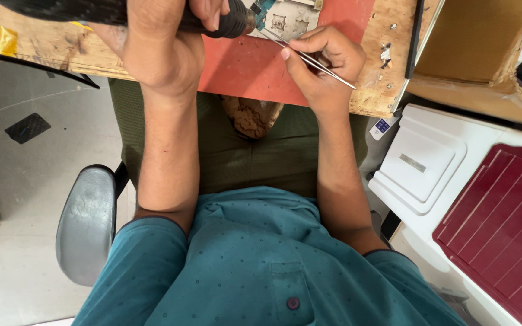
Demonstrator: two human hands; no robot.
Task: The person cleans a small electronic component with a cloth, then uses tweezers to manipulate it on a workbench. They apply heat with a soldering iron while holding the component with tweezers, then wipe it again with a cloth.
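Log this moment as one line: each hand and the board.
left hand: grips black tool handle | right hand: pinches tweezers | tweezer tips at circuit board | board on red mat

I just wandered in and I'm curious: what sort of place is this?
Probably a small electronics repair bench. The left hand grips a thick black tool handle, the right hand holds thin metal tweezers over a bare circuit board, all above a red mat on a worn wooden worktop.
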